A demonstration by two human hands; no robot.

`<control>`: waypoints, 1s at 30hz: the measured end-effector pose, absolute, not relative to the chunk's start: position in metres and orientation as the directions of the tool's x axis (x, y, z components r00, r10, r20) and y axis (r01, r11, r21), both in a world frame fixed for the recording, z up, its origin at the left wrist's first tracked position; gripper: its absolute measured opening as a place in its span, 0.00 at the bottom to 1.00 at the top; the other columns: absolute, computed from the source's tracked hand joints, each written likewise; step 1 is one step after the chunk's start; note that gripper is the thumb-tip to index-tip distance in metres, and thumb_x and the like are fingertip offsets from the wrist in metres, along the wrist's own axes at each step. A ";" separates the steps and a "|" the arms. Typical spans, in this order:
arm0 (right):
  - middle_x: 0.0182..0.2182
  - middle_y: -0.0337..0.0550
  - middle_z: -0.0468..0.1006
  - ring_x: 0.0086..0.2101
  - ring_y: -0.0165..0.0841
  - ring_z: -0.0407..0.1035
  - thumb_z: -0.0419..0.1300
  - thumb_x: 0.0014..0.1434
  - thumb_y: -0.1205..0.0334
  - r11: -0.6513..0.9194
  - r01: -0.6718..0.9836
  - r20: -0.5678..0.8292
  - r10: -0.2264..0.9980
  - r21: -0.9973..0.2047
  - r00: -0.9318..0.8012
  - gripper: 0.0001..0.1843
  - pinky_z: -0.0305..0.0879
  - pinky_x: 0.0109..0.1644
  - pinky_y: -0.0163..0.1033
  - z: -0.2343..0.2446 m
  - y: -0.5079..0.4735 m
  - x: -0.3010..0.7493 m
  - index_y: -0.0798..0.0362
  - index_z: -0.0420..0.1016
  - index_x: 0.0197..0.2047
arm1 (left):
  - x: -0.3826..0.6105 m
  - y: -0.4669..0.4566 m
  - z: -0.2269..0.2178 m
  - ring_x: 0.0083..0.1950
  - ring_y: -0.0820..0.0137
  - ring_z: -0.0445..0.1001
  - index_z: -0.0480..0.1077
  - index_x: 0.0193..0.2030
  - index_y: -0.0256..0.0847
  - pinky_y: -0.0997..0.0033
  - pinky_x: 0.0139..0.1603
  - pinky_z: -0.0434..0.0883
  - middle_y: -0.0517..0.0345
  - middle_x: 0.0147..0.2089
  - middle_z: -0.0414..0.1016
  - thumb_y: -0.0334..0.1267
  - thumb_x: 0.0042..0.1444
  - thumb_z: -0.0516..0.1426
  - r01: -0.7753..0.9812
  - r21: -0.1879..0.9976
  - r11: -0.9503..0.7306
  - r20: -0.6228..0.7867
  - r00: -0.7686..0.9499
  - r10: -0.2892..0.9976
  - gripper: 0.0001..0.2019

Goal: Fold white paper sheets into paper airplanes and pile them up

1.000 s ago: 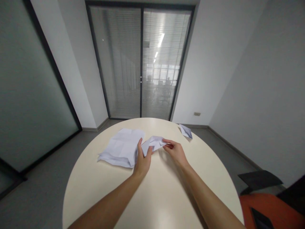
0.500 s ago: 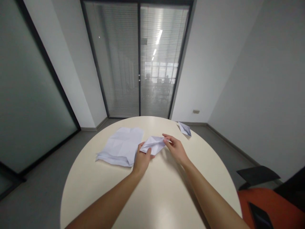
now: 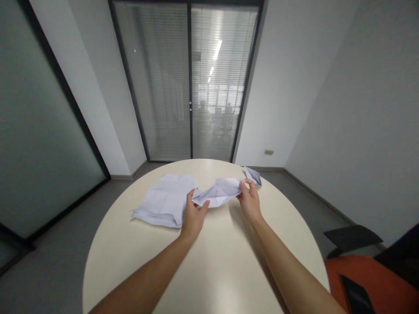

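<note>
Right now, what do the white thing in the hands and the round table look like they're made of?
The folded piece held between left hand and right hand looks like thin white paper: sharp creases, matte, sagging. The round table seems a smooth cream laminate or painted board, judging by its soft sheen.

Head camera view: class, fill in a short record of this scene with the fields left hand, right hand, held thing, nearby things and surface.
left hand: left hand pinches the left end of the folded paper
right hand: right hand pinches its right end
held thing: white folded paper piece, stretched between both hands above the table
nearby things: creased white paper sheets lying left of the hands; small folded white paper shape near the far right edge
surface: round cream table
</note>
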State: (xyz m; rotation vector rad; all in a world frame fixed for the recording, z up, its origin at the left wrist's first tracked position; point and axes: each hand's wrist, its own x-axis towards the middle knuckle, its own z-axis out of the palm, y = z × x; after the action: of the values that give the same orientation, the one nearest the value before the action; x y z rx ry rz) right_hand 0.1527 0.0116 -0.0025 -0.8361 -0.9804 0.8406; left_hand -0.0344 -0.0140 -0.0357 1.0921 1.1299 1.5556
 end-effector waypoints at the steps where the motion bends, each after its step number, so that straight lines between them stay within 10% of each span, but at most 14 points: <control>1: 0.24 0.30 0.67 0.24 0.30 0.62 0.63 0.58 0.44 0.446 -0.177 0.377 0.869 -0.877 0.321 0.19 0.60 0.29 0.34 -0.003 0.011 0.153 0.43 0.61 0.43 | -0.034 -0.014 -0.035 0.47 0.61 0.79 0.66 0.56 0.42 0.68 0.37 0.79 0.46 0.53 0.76 0.42 0.51 0.67 -0.169 0.972 -0.164 0.129 -0.199 0.971 0.27; 13: 0.47 0.45 0.81 0.40 0.39 0.74 0.59 0.61 0.56 0.492 0.443 0.542 0.840 -0.749 -0.016 0.14 0.71 0.43 0.44 -0.001 0.002 0.170 0.47 0.80 0.48 | -0.042 -0.015 -0.017 0.47 0.64 0.75 0.69 0.42 0.41 0.68 0.37 0.80 0.51 0.45 0.74 0.48 0.60 0.59 -0.365 0.924 -0.114 0.016 -0.261 0.965 0.12; 19: 0.41 0.44 0.83 0.36 0.41 0.76 0.62 0.59 0.57 0.423 0.562 0.496 0.868 -0.711 -0.025 0.10 0.73 0.44 0.49 -0.003 0.002 0.172 0.45 0.83 0.42 | -0.043 -0.019 -0.017 0.38 0.71 0.71 0.68 0.36 0.42 0.74 0.37 0.79 0.60 0.35 0.68 0.44 0.58 0.61 -0.403 0.903 -0.146 0.025 -0.290 0.957 0.09; 24: 0.40 0.44 0.80 0.35 0.38 0.73 0.58 0.63 0.49 0.432 0.424 0.464 0.885 -0.796 -0.031 0.13 0.74 0.40 0.45 0.001 0.001 0.167 0.48 0.77 0.41 | -0.048 -0.016 -0.010 0.39 0.68 0.74 0.69 0.39 0.42 0.67 0.37 0.80 0.57 0.40 0.73 0.40 0.59 0.56 -0.541 0.841 -0.021 -0.116 -0.217 0.969 0.05; 30: 0.64 0.43 0.68 0.50 0.39 0.71 0.62 0.61 0.44 0.404 -0.027 0.405 0.911 -0.914 -0.079 0.15 0.75 0.49 0.47 0.019 -0.011 0.161 0.46 0.69 0.38 | -0.062 -0.017 0.015 0.32 0.66 0.76 0.69 0.44 0.40 0.60 0.37 0.79 0.54 0.37 0.76 0.38 0.61 0.51 -0.740 0.641 0.203 -0.367 -0.063 0.928 0.09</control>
State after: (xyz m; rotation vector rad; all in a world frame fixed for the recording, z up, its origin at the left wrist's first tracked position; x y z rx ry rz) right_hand 0.1612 -0.0107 0.0187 -0.8483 -1.4303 0.9573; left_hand -0.0622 -0.0174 0.0155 0.2751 0.8659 1.3943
